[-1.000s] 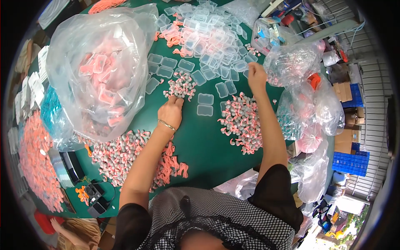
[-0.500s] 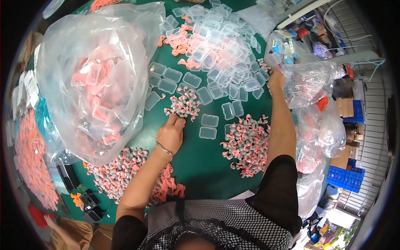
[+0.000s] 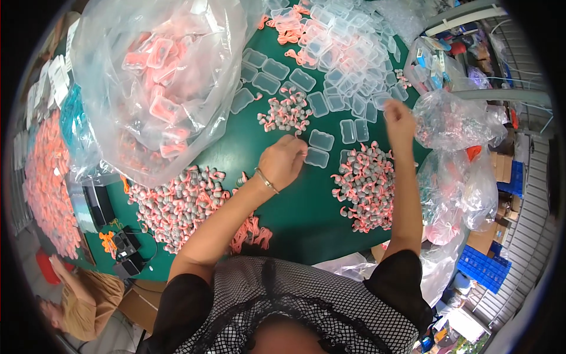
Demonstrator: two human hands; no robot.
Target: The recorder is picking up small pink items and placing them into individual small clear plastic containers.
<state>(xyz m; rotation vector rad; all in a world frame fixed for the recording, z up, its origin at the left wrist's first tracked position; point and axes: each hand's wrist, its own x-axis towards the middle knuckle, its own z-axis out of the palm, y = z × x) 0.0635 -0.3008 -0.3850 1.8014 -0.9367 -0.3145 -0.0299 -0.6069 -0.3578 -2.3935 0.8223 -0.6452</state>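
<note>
Writing: the blue-and-white packets (image 3: 421, 57), far right of the small heap and beyond it, are too small in my feed for any print to be read.
Small heap (image 3: 286, 110): my landmark; curled pieces, pink and grey, smooth, too jumbled to count.
Worktop (image 3: 295, 221): dark green, flat, lightly shiny, under the heap.
Left hand (image 3: 282, 160): one of two; just nearer than the small heap, fingers drawn together; I cannot tell whether they pinch anything. A metallic bangle (image 3: 266, 180) circles the wrist.
Right hand (image 3: 401, 121): well to the right of the small heap, fingers curled at the edge of the box pile; a grip on anything is not clear to me.
Clear boxes (image 3: 321, 140): two, nearer than the small heap and to its right, rounded rectangles, thin plastic; the nearer one is just beside the left fingertips.
Second pair (image 3: 348, 131): two more, standing side by side, further right.
Left group (image 3: 266, 83): I count six boxes, beyond and left of the small heap.
Box pile (image 3: 348, 53): beyond and right of the small heap, tangled, uncountable.
Larger heaps: two, same curled pieces; right heap (image 3: 365, 189) and left heap (image 3: 174, 206), both nearer than the small heap.
Big bag (image 3: 203, 127): one, left of the small heap; crinkled translucent film, pink-filled boxes inside.
</note>
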